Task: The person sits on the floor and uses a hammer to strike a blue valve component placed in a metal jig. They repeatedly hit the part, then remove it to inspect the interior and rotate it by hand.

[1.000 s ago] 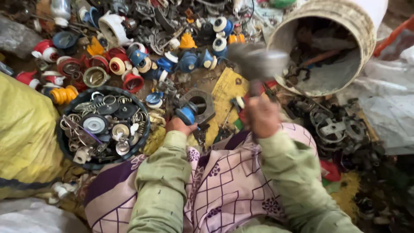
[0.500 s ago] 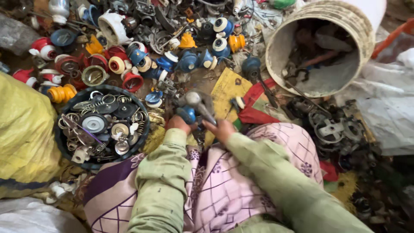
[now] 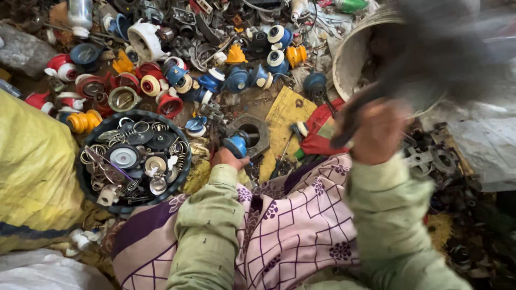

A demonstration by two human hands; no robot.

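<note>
Left hand (image 3: 228, 158) clamps a small blue capped part (image 3: 236, 145) against the metal ring block (image 3: 252, 131), just left of the ring's hole. Right hand (image 3: 376, 131) is clenched on a dark hammer handle (image 3: 349, 121), raised, head blurred. From the ring, the hammer lies up and right; its handle slants down-left toward the ring. Round black tray (image 3: 86, 185) of springs sits left of the ring.

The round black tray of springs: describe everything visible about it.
The round black tray lies flat on the ground beside a yellow sack, left of the left hand, which does not touch it. It looks like dark plastic or rubber with a raised rim. Inside are coiled metal springs, grey and silver discs and small white pieces, heaped loosely. Patterned cloth reaches its lower edge.
</note>
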